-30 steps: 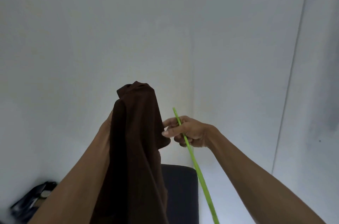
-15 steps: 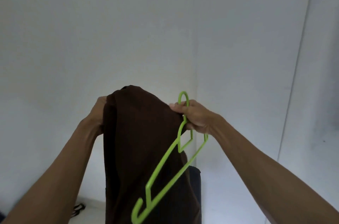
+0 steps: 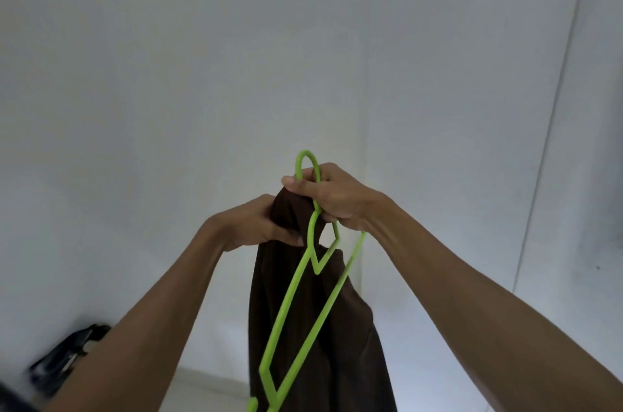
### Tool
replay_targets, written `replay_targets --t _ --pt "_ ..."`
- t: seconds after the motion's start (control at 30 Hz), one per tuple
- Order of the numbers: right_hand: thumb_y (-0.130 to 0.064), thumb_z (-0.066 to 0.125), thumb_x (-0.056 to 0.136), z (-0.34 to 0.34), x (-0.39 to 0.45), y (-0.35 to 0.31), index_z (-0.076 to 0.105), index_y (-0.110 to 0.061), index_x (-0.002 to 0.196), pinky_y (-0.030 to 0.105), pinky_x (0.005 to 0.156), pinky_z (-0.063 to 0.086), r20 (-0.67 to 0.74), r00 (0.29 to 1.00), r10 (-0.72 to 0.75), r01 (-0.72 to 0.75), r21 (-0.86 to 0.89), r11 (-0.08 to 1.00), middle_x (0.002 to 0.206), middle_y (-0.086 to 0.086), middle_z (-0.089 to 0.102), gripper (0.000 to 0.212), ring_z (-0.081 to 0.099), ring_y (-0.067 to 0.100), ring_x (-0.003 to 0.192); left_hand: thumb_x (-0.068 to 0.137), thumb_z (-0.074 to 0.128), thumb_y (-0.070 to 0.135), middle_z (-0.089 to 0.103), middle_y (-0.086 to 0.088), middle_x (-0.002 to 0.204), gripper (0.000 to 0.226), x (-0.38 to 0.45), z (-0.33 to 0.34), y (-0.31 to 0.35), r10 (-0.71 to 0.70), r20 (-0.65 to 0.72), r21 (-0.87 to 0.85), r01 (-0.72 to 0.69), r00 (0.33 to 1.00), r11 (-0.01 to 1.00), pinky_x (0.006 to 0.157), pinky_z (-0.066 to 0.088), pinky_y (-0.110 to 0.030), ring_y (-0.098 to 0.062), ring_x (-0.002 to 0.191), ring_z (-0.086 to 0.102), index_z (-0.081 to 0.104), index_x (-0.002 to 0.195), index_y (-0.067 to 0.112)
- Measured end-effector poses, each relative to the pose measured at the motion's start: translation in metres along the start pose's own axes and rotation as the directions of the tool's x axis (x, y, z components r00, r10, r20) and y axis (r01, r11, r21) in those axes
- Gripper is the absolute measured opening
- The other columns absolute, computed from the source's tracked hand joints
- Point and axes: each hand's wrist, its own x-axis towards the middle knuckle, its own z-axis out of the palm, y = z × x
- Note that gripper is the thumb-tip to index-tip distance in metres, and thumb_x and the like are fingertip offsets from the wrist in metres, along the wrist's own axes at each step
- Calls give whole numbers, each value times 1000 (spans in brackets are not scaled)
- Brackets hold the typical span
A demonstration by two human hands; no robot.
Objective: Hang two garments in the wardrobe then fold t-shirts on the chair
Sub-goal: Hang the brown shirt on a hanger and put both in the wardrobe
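Right hand (image 3: 332, 199): fingers curled tight round the neck of the green hanger (image 3: 305, 280), just under its hook. Left hand (image 3: 266, 226), just beside and lower, grips the bunched top of the brown garment (image 3: 323, 337). Hanger's long axis slants down-left across the hanging cloth, outside it. No writing legible.

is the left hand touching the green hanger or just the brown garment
Cannot tell. In the head view the left hand grips the brown garment right beside the green hanger; no clear gap or contact shows.
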Motion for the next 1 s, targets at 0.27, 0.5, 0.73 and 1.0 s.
replay_targets --t 0.27,0.5,0.73,1.0 --pt "-4 67 83 -34 -18 38 67 -23 106 21 37 23 -75 965 250 -247 42 968 85 4 74 30 29 12 48 71 66 -19 71 -8 78 23 -3 -2 3 309 -331 -109 -362 891 926 68 56 -30 -23 76 69 72 83 0" --pt "-2 49 94 -5 -21 67 62 -28 52 26 45 24 81 919 385 -371 -150 916 54 1 44 51 36 12 44 58 55 -12 58 -5 62 24 2 -13 13 324 -428 -62 -385 844 921 56 44 -24 -17 61 56 61 61 11" --pt "-16 64 96 -35 -11 53 59 -12 69 25 45 34 -328 944 45 -127 -236 963 46 -4 41 28 37 14 42 60 77 -14 76 -13 87 34 -31 -40 -26 209 -491 -72 -279 845 958 70 60 -29 -30 83 74 75 89 4" --pt "-19 60 97 -19 0 25 51 -16 66 22 49 33 -378 916 -137 36 -263 964 50 -12 39 33 38 6 43 59 92 44 72 -15 111 69 -48 -23 -33 -166 -179 -100 150 970 984 96 54 -51 -32 105 70 66 114 12"
